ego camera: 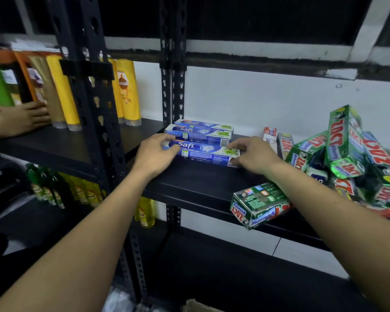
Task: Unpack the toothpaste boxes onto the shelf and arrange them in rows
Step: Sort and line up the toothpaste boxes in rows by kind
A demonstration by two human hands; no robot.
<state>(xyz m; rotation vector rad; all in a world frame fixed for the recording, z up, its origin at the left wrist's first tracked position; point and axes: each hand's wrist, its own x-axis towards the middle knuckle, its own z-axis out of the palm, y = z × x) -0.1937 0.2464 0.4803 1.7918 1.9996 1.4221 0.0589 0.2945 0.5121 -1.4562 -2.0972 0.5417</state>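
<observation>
Three blue Safi toothpaste boxes lie lengthwise in a row on the black shelf (200, 176). The front Safi box (203, 150) is held at both ends: my left hand (154, 152) pinches its left end, my right hand (252, 154) pinches its right end. Behind it lie the middle Safi box (198, 132) and the rear Safi box (204, 124), close against each other. A heap of green Zact toothpaste packs (345, 154) is piled at the right of the same shelf. One Zact pack (259, 204) hangs over the shelf's front edge under my right forearm.
Black slotted uprights (172, 86) divide the shelving. Yellow shampoo bottles (127, 91) stand on the left bay, where another person's hand (18, 118) rests. Green and yellow bottles (61, 190) fill the shelf below. Two small boxes (277, 140) stand upright beside the heap.
</observation>
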